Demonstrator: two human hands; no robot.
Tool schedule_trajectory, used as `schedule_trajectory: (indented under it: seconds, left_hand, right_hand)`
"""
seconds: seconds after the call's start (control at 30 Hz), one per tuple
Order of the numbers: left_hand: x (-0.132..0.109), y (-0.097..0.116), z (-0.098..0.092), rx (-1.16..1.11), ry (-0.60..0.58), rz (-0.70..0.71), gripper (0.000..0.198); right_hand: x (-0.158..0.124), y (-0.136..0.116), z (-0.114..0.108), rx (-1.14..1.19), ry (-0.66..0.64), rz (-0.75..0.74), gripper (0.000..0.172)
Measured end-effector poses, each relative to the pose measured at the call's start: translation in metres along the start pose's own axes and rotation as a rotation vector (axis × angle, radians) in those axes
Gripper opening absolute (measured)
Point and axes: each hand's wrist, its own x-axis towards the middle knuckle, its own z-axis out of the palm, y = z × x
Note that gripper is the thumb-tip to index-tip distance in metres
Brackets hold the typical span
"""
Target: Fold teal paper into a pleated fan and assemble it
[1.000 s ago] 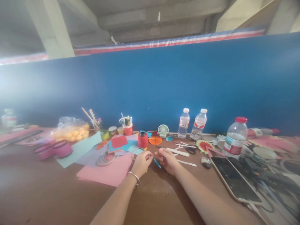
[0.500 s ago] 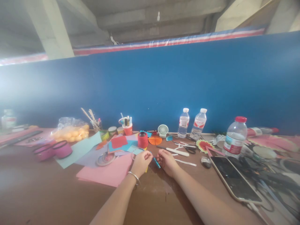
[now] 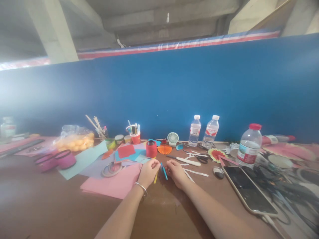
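Observation:
My left hand (image 3: 150,171) is closed in a pinch, with a silver bangle at the wrist. Opposite it, my right hand (image 3: 175,172) also has its fingers pressed together. What the fingertips of either hand grip is too small to make out. In the gap between the hands is a narrow blue folded strip (image 3: 164,171), nearest to my right fingertips; whether it hangs or is touched I cannot tell. A yellow strip (image 3: 156,177) shows beside my left hand. Just beyond stands a spool of red thread (image 3: 151,149).
Pink paper sheets (image 3: 109,182) and a tape roll (image 3: 111,169) lie left. A white-handled tool (image 3: 188,161), scissors (image 3: 203,159) and white paper strips (image 3: 196,173) lie right. Farther right are a phone (image 3: 249,189) and a red-capped bottle (image 3: 249,147). A small fan (image 3: 172,138) stands behind.
The blue strip has shifted slightly left and looks more upright, with a second blue edge showing. My right hand has moved a little, and another white strip shows beside it.

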Motion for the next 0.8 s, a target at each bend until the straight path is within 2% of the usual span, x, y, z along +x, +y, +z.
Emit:
schedule_trajectory:
  seconds: [0.27,0.47,0.6,0.7,0.8]
  left_hand:
    - [0.000,-0.001,-0.001,0.067,0.071,0.035,0.016]
    - [0.003,-0.006,-0.004,0.129,0.089,0.023,0.019]
    - [0.004,-0.002,-0.006,0.149,0.096,0.118,0.016]
    - [0.003,0.003,-0.007,0.125,0.110,0.179,0.015]
    - [0.002,0.006,-0.006,0.069,0.056,0.162,0.014]
  right_hand:
    - [-0.001,0.001,0.003,-0.197,0.043,-0.082,0.023]
    - [-0.005,-0.006,0.004,-0.069,-0.010,-0.116,0.025]
    - [-0.010,-0.017,0.008,-0.025,-0.037,-0.142,0.028]
    - [-0.012,-0.023,0.010,-0.028,-0.032,-0.136,0.027]
    - [-0.012,-0.024,0.011,-0.094,0.018,-0.163,0.026]
